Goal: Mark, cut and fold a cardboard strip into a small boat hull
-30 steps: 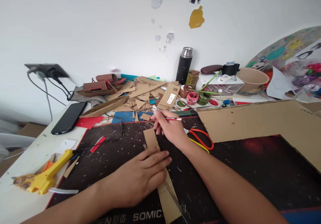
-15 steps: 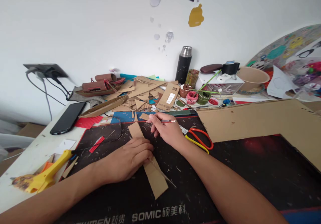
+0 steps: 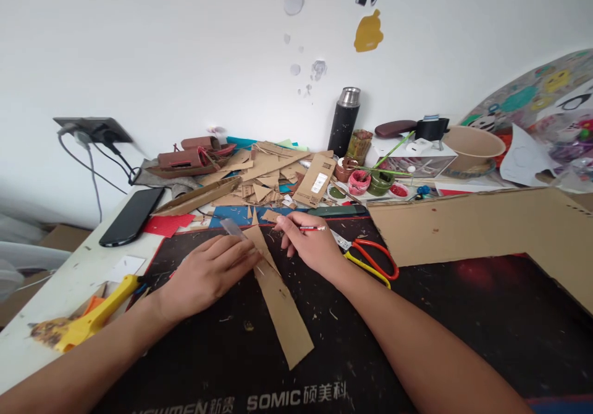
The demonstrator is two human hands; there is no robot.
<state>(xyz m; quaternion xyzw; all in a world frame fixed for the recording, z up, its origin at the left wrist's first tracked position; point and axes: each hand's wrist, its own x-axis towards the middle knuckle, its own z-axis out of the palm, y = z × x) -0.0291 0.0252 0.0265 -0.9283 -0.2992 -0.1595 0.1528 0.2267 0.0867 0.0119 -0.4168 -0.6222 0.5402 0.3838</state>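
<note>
Brown cardboard, cut as a narrow strip [image 3: 288,318], lies on the dark mat [image 3: 208,355] at the middle of the work area, running from the far left to the near right. Left hand [image 3: 210,275]: at the strip's left edge, fingers together and bent, closed over a clear ruler [image 3: 233,229] whose far end projects beyond the knuckles. The palm side is hidden, so the exact grip on the ruler cannot be confirmed. Right hand [image 3: 308,241]: just right of the strip's far end, fingers curled, closed on a slim red pencil [image 3: 313,228] lying across it.

Scissors [image 3: 373,259] with one red and one yellow handle rest just right of the right hand. Beyond them, a large cardboard sheet [image 3: 472,222] covers the far right of the mat. Far centre: heaped cardboard scraps [image 3: 271,170], with paint jars [image 3: 359,182] to their right and a black flask [image 3: 343,123] standing behind the jars. At left, a yellow glue gun [image 3: 99,316] lies near; a black phone [image 3: 131,217] lies farther off on the white table [image 3: 60,290].
</note>
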